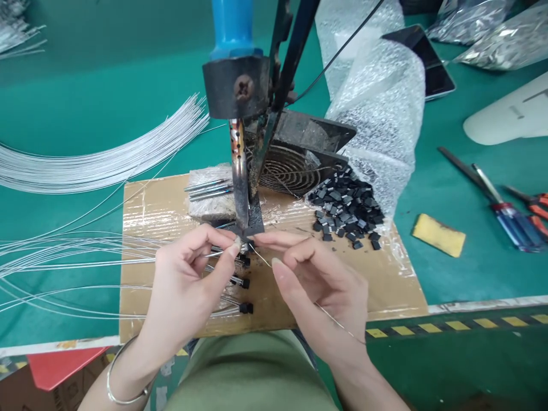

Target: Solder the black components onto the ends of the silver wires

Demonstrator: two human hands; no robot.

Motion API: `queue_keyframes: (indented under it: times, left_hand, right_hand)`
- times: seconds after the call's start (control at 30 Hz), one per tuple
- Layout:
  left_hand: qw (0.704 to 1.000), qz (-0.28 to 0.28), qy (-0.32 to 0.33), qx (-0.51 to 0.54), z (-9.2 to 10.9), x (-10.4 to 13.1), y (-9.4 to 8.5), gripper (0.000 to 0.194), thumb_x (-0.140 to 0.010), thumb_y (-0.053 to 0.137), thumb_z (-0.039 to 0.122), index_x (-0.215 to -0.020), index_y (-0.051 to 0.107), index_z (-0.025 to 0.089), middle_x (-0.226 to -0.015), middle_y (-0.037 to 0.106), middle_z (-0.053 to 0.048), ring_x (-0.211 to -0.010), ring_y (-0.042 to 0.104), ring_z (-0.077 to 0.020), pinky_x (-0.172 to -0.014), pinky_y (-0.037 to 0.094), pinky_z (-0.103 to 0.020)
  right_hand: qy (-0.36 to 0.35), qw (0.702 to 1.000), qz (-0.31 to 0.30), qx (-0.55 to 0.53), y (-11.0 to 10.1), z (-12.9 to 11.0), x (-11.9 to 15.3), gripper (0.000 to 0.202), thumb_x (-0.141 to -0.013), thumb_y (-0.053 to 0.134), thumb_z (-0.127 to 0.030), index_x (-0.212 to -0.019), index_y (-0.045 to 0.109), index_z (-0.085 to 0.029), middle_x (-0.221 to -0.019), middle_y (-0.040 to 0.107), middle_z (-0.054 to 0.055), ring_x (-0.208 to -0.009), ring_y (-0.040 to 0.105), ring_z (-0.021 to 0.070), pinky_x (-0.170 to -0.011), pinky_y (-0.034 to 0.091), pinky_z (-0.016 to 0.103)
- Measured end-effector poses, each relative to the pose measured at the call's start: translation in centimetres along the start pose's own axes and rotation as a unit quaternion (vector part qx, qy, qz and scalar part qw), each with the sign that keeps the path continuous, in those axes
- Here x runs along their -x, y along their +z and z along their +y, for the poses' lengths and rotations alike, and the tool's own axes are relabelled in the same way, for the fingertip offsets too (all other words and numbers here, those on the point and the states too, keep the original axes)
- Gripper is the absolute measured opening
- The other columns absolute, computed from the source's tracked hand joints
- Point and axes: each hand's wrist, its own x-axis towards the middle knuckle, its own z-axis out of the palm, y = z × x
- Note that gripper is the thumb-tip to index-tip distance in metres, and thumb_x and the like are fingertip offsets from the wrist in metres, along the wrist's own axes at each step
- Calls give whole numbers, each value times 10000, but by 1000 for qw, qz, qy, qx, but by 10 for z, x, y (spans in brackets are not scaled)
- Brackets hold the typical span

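Curving in from the left edge of the frame, a thick bundle of white wires is being carried by the green tabletop, and looser strands are being supported lower down, partly on a cardboard sheet. Left of centre, a wire end is being pinched between thumb and forefinger of the left hand; just past the fingertips, a small black connector is being kept under the tip of the soldering iron. Below it, more black connectors are being borne by the cardboard. Right of centre, a thin metallic wire is being gripped lightly by the right hand, its end being pointed at that connector. Behind, a fan is being partly covered by the iron's stand. Farther right, a heap of black pieces is being flanked by bubble wrap, then a yellow sponge and a screwdriver are being held by the tabletop.
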Motion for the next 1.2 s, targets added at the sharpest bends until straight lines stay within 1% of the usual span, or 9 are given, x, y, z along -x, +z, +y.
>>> queue_keyframes:
  times: [0.1, 0.23, 0.43, 0.5, 0.6, 0.7, 0.9, 1.07, 1.2]
  left_hand:
    - [1000, 5, 7, -9, 1, -1, 0, 99, -869, 764, 141, -792, 746, 201, -871, 790, -2, -762, 709, -122, -677, 533, -190]
    - [1000, 7, 11, -17, 0, -3, -2, 109, -865, 763, 130, -793, 747, 210, -846, 782, 14, -748, 692, -112, -665, 512, -189]
    - [999, 17, 16, -37, -2, -6, -3, 107, -864, 757, 140, -787, 745, 215, -793, 754, 26, -593, 564, -90, -521, 385, -223]
    - [999, 17, 14, -36, -1, -6, -3, 104, -865, 758, 149, -786, 743, 214, -796, 755, 22, -591, 556, -95, -520, 377, -235]
    - [999, 19, 12, -30, 1, -6, -3, 105, -865, 759, 147, -787, 742, 215, -825, 764, 14, -648, 602, -113, -553, 407, -241]
    - [999, 18, 3, -26, 3, -6, -3, 109, -874, 763, 158, -790, 743, 224, -850, 773, 13, -675, 625, -122, -559, 408, -250]
    - [1000, 24, 0, -19, 5, -10, -2, 124, -858, 760, 141, -774, 740, 231, -821, 761, 16, -675, 632, -128, -573, 423, -252]
    - [999, 24, -2, -23, 7, -10, -2, 120, -857, 767, 144, -786, 740, 237, -830, 767, 25, -643, 608, -118, -548, 390, -263]
    - [999, 26, -3, -20, 8, -9, -3, 132, -866, 765, 140, -786, 743, 242, -846, 772, 31, -684, 631, -122, -575, 412, -257]
  right_hand:
    - [9, 1000, -1, -6, 1, 1, -2, 188, -999, 657, -116, -873, 610, -247, -1252, 783, 18, -1176, 749, 199, -1067, 554, 353]
    - [18, 1000, 4, -16, 3, 3, -7, 201, -990, 670, -119, -842, 617, -244, -1229, 804, 11, -1159, 766, 189, -1067, 565, 329]
    - [30, 999, 22, -35, 6, 2, -11, 213, -974, 691, -117, -816, 623, -241, -1190, 826, 2, -1119, 781, 156, -1025, 580, 257]
    - [28, 999, 29, -35, 7, 1, -12, 214, -970, 692, -115, -809, 625, -239, -1180, 831, 11, -1114, 785, 162, -1016, 590, 263]
    - [25, 998, 35, -34, 7, 1, -13, 205, -959, 697, -111, -810, 634, -237, -1175, 834, 28, -1111, 790, 180, -1007, 606, 290]
    - [23, 998, 37, -35, 8, 1, -15, 200, -950, 701, -106, -812, 640, -238, -1169, 838, 30, -1097, 798, 188, -1001, 617, 308]
    - [27, 998, 38, -37, 9, 0, -19, 211, -943, 705, -104, -798, 639, -242, -1168, 841, 30, -1104, 800, 202, -1004, 625, 333]
    - [27, 998, 37, -36, 9, -1, -19, 209, -952, 704, -115, -799, 636, -241, -1178, 837, 38, -1111, 798, 210, -1002, 628, 346]
    - [24, 999, 37, -32, 8, -2, -18, 202, -962, 700, -133, -802, 638, -240, -1184, 836, 45, -1109, 796, 216, -971, 638, 347]
